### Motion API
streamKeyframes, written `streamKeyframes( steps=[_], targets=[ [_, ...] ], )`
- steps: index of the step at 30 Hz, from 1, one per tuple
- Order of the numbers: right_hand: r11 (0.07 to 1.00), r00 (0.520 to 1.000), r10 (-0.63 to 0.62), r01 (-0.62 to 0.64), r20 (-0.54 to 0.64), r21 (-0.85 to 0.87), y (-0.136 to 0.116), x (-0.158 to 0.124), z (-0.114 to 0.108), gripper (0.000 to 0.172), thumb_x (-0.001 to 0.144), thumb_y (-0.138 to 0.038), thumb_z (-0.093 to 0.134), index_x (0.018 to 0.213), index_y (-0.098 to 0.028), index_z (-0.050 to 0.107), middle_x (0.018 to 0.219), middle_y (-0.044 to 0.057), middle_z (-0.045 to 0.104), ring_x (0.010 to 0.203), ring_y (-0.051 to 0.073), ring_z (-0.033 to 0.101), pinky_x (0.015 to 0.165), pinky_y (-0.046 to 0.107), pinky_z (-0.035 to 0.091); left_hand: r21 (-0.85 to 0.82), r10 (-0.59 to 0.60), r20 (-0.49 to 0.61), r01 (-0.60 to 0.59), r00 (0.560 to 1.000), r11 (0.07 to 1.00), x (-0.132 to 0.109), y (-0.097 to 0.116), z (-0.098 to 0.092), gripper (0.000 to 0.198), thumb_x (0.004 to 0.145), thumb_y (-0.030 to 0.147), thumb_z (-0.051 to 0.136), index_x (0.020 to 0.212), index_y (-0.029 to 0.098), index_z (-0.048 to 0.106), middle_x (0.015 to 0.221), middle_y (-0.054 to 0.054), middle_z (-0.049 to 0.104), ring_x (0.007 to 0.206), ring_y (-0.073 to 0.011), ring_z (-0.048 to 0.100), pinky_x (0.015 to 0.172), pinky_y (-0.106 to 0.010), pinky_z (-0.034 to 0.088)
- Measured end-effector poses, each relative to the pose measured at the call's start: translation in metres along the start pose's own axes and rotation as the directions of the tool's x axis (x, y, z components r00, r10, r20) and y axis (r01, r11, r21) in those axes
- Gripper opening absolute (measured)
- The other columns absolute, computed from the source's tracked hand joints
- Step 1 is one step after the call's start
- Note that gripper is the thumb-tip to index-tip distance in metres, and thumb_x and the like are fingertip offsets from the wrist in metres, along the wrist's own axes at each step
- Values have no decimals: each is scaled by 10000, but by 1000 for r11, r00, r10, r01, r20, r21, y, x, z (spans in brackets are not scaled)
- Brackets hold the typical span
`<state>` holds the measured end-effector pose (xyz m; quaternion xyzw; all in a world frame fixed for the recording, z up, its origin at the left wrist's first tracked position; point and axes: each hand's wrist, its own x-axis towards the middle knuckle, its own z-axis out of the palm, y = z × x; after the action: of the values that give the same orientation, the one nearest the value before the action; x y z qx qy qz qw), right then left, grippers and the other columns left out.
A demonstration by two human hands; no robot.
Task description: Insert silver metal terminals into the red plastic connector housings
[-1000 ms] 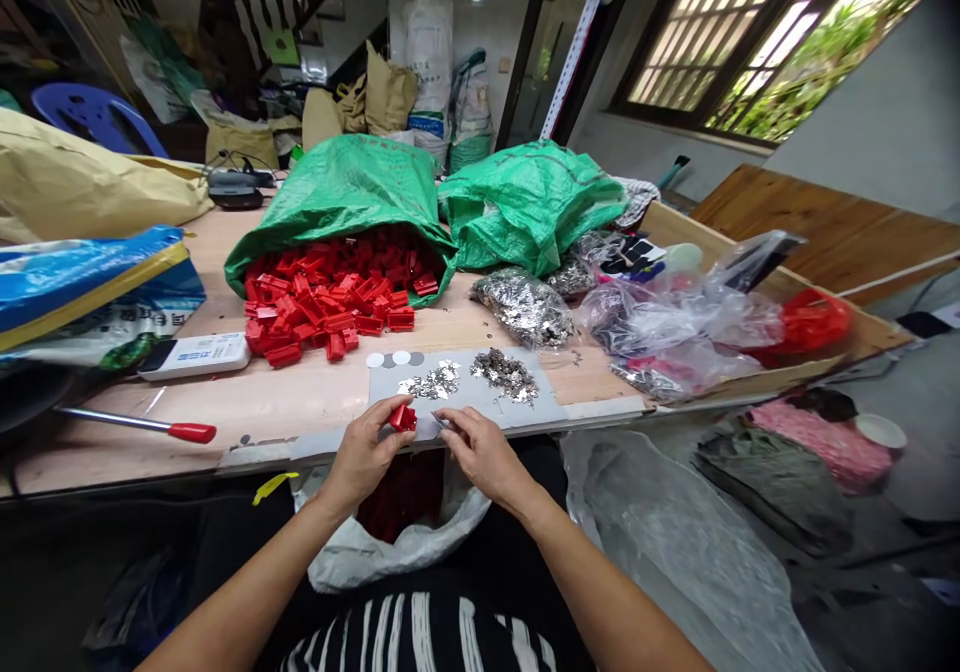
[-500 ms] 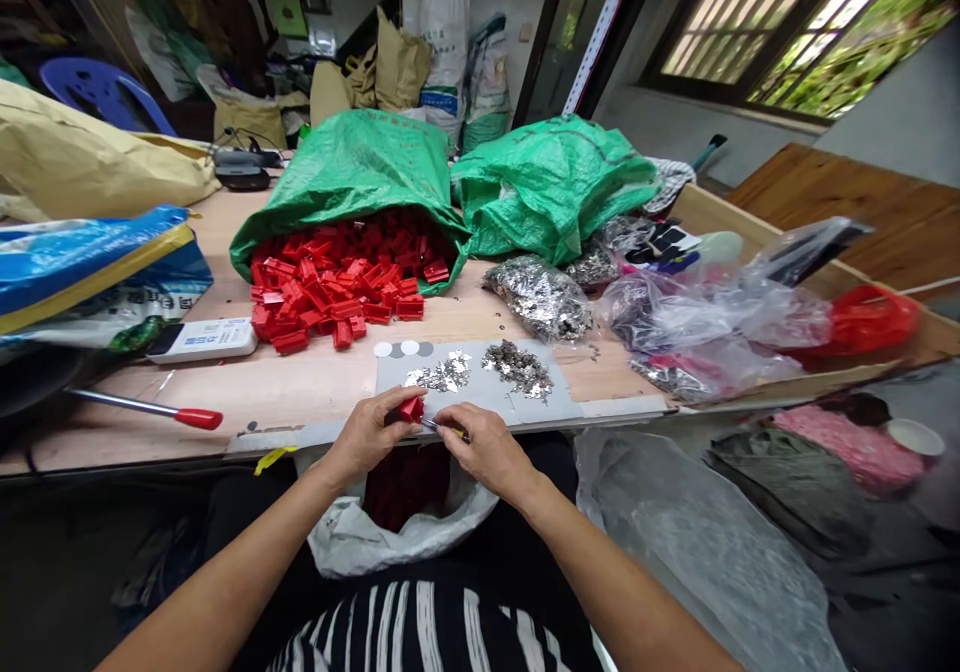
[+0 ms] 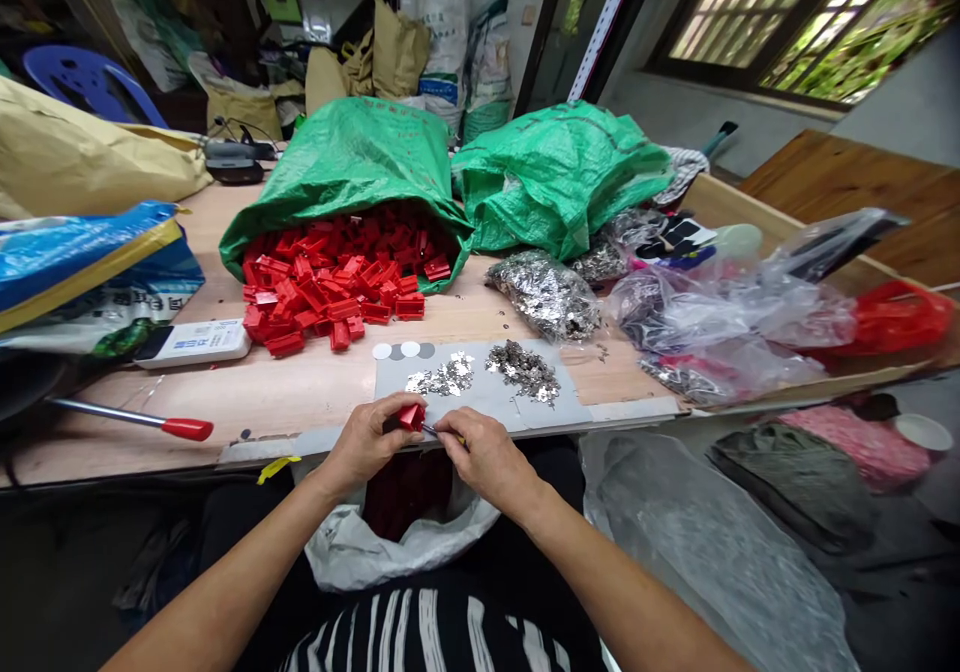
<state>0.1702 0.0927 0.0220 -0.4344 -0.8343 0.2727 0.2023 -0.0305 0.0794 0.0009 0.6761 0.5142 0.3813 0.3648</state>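
Note:
My left hand (image 3: 367,442) pinches a small red plastic clip (image 3: 411,416) at the table's near edge. My right hand (image 3: 484,452) is closed on a small metal piece (image 3: 433,432) whose tip touches the red clip. Just beyond my hands lies a grey sheet (image 3: 480,392) with two little heaps of shiny metal pieces (image 3: 525,370). Farther back a pile of red clips (image 3: 330,287) spills from a green sack (image 3: 352,167). Below my hands a white bag (image 3: 390,542) holding red parts rests on my lap.
A second green sack (image 3: 559,177), clear bags of metal parts (image 3: 544,292) and plastic bags (image 3: 735,317) crowd the right side. A white remote (image 3: 191,342), a red-handled tool (image 3: 161,422), a blue bag (image 3: 82,272) and a tan sack (image 3: 75,162) lie left.
My hands have stayed at the table edge; the metal piece in my right hand has come up against the red clip. The camera has shifted slightly.

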Motion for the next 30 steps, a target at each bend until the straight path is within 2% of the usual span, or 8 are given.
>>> streamKeyframes(
  steps=[6,11,15,19,23,25,27,30],
  targets=[
    [999,999,44,-44,4,-7,-7,2,4,130,861,-105,534,862,-201,621,832,40,620,797,173,597,728,279,447,-14,-18,2,18,1000,1000,1,2,0,257,739,215,679,995,216,661,891,-8,712,812,-168,651,781,-281,496],
    [995,995,94,-95,-26,-18,-13,4,11,146,862,-92,507,868,-203,602,855,44,606,799,169,583,735,275,438,-12,-9,-7,9,1000,1000,3,3,-1,247,728,219,693,973,212,663,898,-6,711,814,-164,644,781,-273,481],
    [995,995,100,-100,-4,-30,-13,2,10,119,876,-117,512,883,-202,595,875,41,611,819,175,582,745,283,435,-9,-8,8,8,1000,1000,1,4,1,255,737,233,686,989,217,653,892,6,699,804,-158,637,760,-262,481],
    [997,999,36,-34,-26,76,-10,-7,4,130,909,-158,492,994,-209,575,935,37,613,883,171,578,797,291,437,3,3,-97,-3,995,1000,-10,5,7,255,766,228,660,1018,220,622,911,-5,688,813,-162,631,766,-287,484],
    [975,990,-34,62,-136,212,-6,-24,-2,170,958,-212,411,1068,-208,541,987,50,601,944,168,567,838,293,436,-7,32,-207,-34,978,999,-26,15,13,228,763,249,680,976,220,605,961,-31,670,901,-191,620,846,-337,473],
    [972,986,9,30,-167,232,-3,-35,-5,163,957,-213,399,1056,-205,529,948,45,605,920,168,573,812,288,439,-90,-13,-223,-8,975,996,-35,23,16,243,766,281,681,985,219,596,980,-40,665,924,-198,620,860,-344,475],
    [973,982,60,-18,-178,232,1,-46,-7,146,951,-202,398,1034,-206,518,887,27,607,858,160,579,765,275,438,-248,-112,-189,63,976,967,-45,30,23,287,769,328,677,1019,221,585,977,-39,672,915,-197,634,845,-333,493],
    [972,965,133,-82,-227,220,11,-67,-9,131,959,-206,383,1020,-212,499,818,-2,601,762,140,576,707,254,429,-511,-301,-54,233,952,827,-61,32,36,336,729,426,694,976,217,602,900,-28,698,799,-193,666,723,-298,535]
  ],
)
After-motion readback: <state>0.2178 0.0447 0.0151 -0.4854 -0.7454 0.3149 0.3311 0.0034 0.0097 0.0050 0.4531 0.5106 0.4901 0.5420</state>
